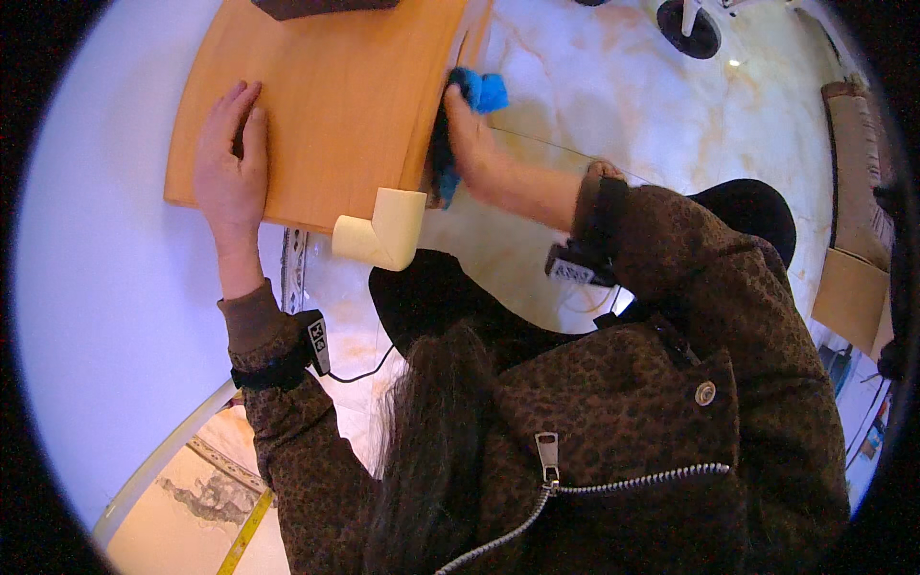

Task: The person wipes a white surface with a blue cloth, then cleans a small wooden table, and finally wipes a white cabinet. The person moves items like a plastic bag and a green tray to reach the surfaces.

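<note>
My left hand [233, 162] lies flat on the wooden tabletop [338, 93], near its left edge, holding nothing, the thumb a little apart from the fingers. At the opposite edge, my right hand [471, 144] presses a blue and dark cloth [491, 93] against the side of the wood. The cloth bunches out beyond my fingers, and part of it hangs below the hand. My right fingertips are hidden. A cream-coloured corner guard [392, 233] wraps the near right corner of the tabletop, between my two hands and closer to my body.
A dark object [323, 6] stands at the tabletop's far end. A white wall [100, 215] runs along the left. Cardboard boxes [852, 287] are at the right, and a round black base [688, 29] rests on the marbled floor [575, 65]. A yellow strip [246, 532] is at lower left.
</note>
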Tool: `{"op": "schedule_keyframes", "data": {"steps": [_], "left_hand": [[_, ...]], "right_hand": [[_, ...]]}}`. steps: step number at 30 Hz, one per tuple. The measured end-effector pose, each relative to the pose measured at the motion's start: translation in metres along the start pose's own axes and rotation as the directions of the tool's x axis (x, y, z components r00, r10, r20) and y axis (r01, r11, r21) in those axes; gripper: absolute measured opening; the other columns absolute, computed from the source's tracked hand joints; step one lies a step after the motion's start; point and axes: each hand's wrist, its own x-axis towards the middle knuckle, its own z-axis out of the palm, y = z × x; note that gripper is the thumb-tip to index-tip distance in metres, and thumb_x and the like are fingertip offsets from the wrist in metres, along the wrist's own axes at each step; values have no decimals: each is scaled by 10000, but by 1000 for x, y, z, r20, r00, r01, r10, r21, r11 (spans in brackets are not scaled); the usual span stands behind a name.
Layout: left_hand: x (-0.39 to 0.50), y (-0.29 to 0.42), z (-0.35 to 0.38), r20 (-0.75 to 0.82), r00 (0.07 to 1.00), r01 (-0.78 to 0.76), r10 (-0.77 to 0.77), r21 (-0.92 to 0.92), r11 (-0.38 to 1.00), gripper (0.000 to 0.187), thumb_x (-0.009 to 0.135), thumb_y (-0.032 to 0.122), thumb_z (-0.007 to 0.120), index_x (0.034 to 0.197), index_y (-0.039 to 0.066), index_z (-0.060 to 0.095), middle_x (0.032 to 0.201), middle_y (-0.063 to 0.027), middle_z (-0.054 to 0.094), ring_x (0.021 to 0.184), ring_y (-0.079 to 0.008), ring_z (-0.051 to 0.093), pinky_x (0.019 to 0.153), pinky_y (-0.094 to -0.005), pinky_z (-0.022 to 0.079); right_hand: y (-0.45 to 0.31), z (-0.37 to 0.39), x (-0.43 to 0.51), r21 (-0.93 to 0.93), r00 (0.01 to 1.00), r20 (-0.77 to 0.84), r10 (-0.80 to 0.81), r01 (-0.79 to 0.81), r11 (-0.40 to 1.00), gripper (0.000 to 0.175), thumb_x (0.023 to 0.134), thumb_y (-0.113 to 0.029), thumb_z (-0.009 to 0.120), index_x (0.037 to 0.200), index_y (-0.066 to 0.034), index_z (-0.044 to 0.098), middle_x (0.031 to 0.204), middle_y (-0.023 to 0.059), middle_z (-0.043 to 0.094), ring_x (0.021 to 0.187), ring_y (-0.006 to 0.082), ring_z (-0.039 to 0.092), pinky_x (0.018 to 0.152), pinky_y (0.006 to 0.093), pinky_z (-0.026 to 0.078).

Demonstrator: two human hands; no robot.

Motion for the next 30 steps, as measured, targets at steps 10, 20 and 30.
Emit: {"op": "schedule_keyframes", "data": {"steps": [10,20,30], "left_hand": [[-7,-9,10,-20,999,-26,27,65,998,245,929,164,552,1129,64,649,1228,-145,608,1175,-286,554,991,-360,430],[-17,-10,3,-232,972,-8,28,87,996,297,943,147,519,1206,36,601,1270,-139,580,1256,-306,477,1035,-380,381],[-121,-59,25,-138,391,479,-910,-814,329,618,996,416,382,1464,34,247,1494,-145,323,1352,-275,332,1089,-398,275]], "right_hand": [[-36,-4,47,372,995,55,88,-102,922,710,965,-615,203,1408,-92,388,1442,87,419,1304,250,387,1095,432,285],[-45,-36,67,42,957,-7,289,-288,957,459,985,-471,384,1161,-87,564,1052,65,664,957,242,630,925,440,469],[-120,-37,-4,-146,953,242,183,-151,978,378,900,-430,615,1073,-95,590,968,57,667,866,191,645,764,390,548]]}}
